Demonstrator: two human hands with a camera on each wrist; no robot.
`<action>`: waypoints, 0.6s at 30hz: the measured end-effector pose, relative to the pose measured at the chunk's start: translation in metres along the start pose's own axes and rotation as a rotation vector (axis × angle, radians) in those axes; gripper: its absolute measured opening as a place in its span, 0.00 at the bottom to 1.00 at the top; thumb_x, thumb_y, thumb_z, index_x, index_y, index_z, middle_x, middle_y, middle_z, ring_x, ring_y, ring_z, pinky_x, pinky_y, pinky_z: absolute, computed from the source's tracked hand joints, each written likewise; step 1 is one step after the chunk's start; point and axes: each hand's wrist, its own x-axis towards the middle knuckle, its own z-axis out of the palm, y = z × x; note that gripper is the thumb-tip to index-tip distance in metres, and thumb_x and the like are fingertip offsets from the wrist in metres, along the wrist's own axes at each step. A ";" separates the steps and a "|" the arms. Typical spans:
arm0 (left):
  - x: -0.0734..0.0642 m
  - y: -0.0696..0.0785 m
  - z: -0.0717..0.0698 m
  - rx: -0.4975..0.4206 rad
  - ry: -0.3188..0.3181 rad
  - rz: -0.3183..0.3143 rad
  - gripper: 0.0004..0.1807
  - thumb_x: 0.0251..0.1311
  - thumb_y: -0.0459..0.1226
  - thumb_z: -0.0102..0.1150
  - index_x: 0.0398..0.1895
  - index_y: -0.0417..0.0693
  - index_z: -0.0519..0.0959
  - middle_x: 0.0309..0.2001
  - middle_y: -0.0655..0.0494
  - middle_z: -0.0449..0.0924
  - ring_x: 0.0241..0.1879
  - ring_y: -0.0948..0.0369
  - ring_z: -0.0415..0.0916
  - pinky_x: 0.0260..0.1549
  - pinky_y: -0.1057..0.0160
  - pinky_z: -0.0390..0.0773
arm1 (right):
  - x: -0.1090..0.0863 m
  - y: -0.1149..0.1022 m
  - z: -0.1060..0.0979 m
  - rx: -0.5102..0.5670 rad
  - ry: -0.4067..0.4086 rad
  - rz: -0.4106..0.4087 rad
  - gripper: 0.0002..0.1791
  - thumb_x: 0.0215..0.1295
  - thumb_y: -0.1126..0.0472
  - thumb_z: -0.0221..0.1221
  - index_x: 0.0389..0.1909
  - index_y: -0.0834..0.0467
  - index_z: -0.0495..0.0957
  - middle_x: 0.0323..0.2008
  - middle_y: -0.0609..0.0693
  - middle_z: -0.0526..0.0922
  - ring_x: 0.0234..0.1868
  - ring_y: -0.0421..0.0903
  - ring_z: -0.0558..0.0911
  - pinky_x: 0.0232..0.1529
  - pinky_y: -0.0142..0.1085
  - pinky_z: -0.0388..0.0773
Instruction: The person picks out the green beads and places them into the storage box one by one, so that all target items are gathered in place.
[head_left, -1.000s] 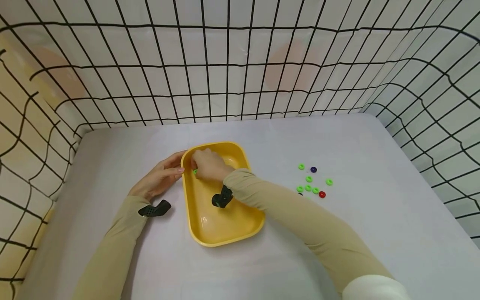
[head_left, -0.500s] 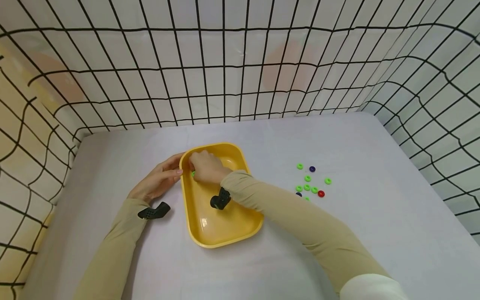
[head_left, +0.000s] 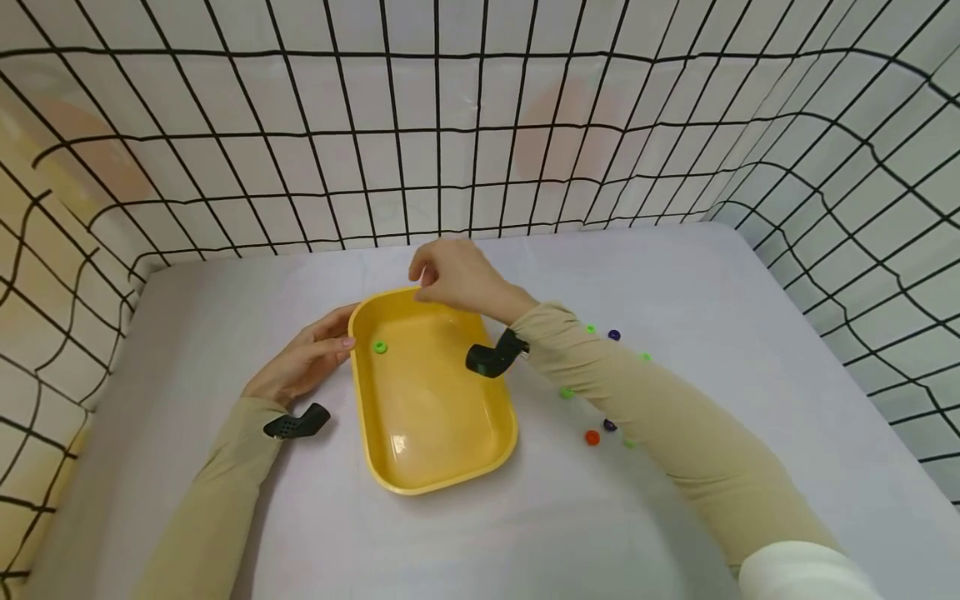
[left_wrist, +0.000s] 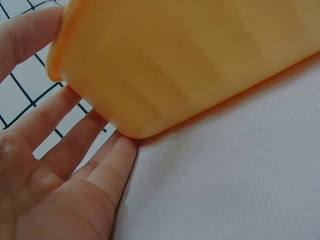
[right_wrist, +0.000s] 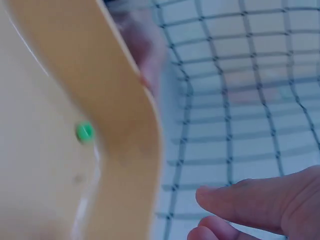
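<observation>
A yellow tray (head_left: 442, 417) stands on the white tabletop, with a green ring bead (head_left: 381, 347) lying inside near its left wall. My left hand (head_left: 306, 360) rests against the tray's left side. In the left wrist view its thumb touches the rim, and the other fingers lie fairly straight against the outer wall. Over the tray's far rim is my right hand (head_left: 465, 275), its fingers loosely bent. A gap shows between thumb and fingertips in the right wrist view, with nothing visible between them. That view also shows the green bead (right_wrist: 84, 131) inside the tray.
Several loose beads lie right of the tray, among them an orange-red one (head_left: 592, 437) and a dark purple one (head_left: 614, 335). My right sleeve (head_left: 652, 408) hides part of that area. Black wire grid (head_left: 450, 133) fences the table's back and sides.
My right hand has lifted from inside the tray and moved right and away, uncovering the green bead. The red bead now lies nearer and further left. My left hand stays at the tray.
</observation>
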 end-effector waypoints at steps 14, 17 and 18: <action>0.000 0.000 0.001 -0.024 -0.017 0.018 0.30 0.71 0.29 0.47 0.74 0.41 0.56 0.68 0.56 0.62 0.63 0.62 0.66 0.64 0.73 0.70 | -0.066 0.132 -0.041 0.070 0.131 0.234 0.14 0.59 0.61 0.67 0.44 0.64 0.83 0.32 0.56 0.84 0.27 0.47 0.80 0.27 0.32 0.75; -0.001 0.000 0.000 -0.019 -0.025 0.025 0.30 0.71 0.29 0.46 0.74 0.41 0.56 0.68 0.56 0.63 0.63 0.61 0.66 0.64 0.73 0.69 | -0.080 0.157 -0.039 0.027 0.114 0.275 0.14 0.59 0.61 0.67 0.43 0.65 0.83 0.33 0.56 0.83 0.28 0.46 0.79 0.27 0.32 0.74; -0.001 0.000 0.000 -0.018 -0.028 0.027 0.29 0.71 0.29 0.46 0.74 0.41 0.56 0.67 0.55 0.63 0.63 0.61 0.66 0.64 0.73 0.69 | -0.084 0.163 -0.039 0.013 0.107 0.289 0.14 0.59 0.61 0.67 0.43 0.65 0.83 0.33 0.57 0.83 0.29 0.47 0.78 0.28 0.33 0.74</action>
